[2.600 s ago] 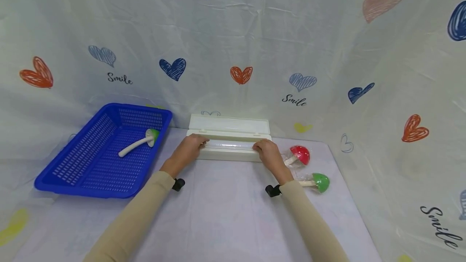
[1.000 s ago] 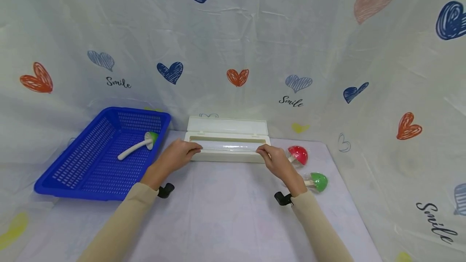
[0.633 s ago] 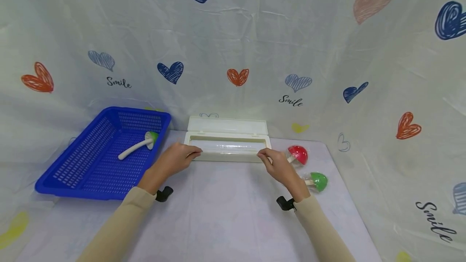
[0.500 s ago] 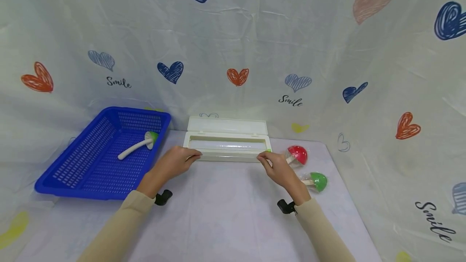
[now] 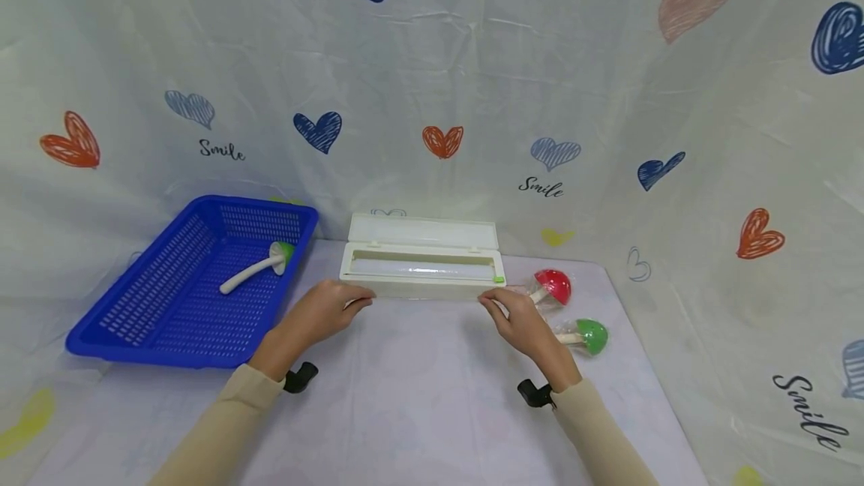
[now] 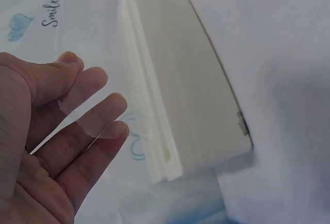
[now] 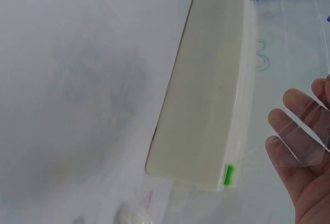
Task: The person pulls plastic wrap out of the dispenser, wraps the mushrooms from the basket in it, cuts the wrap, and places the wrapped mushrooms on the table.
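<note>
Through the head camera I see a pale sheet printed with hearts (image 5: 391,58) hanging behind a white-covered table (image 5: 412,396). At the table's left stands a blue perforated plastic basket (image 5: 169,328). Near its right side, at the back of the table, sits a white cling-film dispenser (image 5: 421,291), its hinged lid (image 5: 421,232) raised. Inside the dispenser's trough lies a film roll (image 5: 421,269).

Just in front of the dispenser, my left hand (image 5: 322,313) pinches clear film (image 6: 103,118) between thumb and forefinger; in the left wrist view the other fingers extend beneath it. My right hand (image 5: 523,325) pinches the film at the other end in the same way.

In the basket, a green-capped toy mushroom (image 5: 258,270) leans toward the right wall. Beyond my right hand lie two film-wrapped ones, a red-capped mushroom (image 5: 555,287) and a second green-capped mushroom (image 5: 592,337). Smallest is the green slider (image 5: 499,279) at the dispenser's right end.
</note>
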Demonstrator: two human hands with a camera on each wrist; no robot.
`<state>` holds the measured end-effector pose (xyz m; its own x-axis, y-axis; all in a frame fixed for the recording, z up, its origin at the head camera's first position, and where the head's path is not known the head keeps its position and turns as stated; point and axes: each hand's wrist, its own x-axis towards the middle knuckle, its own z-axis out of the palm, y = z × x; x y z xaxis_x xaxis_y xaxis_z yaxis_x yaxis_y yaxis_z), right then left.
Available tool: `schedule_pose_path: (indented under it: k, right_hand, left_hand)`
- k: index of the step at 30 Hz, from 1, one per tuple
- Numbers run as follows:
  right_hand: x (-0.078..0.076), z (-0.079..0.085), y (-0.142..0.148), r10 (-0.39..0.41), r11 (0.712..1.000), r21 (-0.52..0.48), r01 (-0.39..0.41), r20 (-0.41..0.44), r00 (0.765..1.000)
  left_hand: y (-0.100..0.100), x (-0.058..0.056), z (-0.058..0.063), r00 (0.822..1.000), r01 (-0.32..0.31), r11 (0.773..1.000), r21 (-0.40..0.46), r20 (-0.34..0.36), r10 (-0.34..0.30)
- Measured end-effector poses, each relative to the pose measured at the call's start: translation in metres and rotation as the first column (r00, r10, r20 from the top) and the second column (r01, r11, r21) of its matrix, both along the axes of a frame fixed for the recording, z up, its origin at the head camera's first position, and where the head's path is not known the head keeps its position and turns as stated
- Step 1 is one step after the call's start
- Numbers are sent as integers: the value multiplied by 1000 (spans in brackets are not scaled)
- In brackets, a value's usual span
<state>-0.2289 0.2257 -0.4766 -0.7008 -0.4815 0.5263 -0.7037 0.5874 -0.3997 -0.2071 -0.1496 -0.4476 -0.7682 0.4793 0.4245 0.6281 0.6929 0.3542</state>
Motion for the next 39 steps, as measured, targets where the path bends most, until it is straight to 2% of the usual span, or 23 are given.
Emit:
schedule_pose_path:
  k: [6, 10, 18, 23, 28, 33, 35, 36, 39]
  right_hand:
    - [2, 7, 1, 8, 1000, 4, -8, -38, 999]
    - [3, 15, 1, 14, 1000, 14, -13, -69, 998]
    - [4, 33, 2, 5, 1000, -7, -6, -88, 996]
    - [5, 39, 1, -6, 1000, -9, 5, -120, 993]
    - [8, 48, -1, -32, 999, -2, 32, -138, 990]
    - [13, 53, 0, -33, 999, -10, 32, -166, 986]
    - [14, 51, 1, -9, 1000, -7, 8, -191, 981]
    - [16, 50, 2, 3, 1000, 1, -3, -199, 980]
    - [22, 43, 4, 39, 999, 18, -36, -197, 980]
  left_hand:
    - [1, 3, 7, 1000, 1, 1000, 2, 3, -1]
    - [2, 4, 17, 1000, -2, 1000, -10, 12, 2]
    - [2, 3, 35, 1000, -4, 1000, -28, -22, 4]
    - [-1, 4, 47, 1000, -3, 999, -42, -7, 3]
    - [-2, 4, 59, 998, 12, 999, -42, -56, -15]
    - [-2, 8, 59, 998, 16, 999, -37, -67, -18]
    - [-4, 12, 55, 994, 38, 999, -35, -99, -41]
    - [-4, 14, 53, 989, 58, 998, -31, -137, -61]
    - [-7, 18, 43, 955, 115, 993, -19, -274, -116]
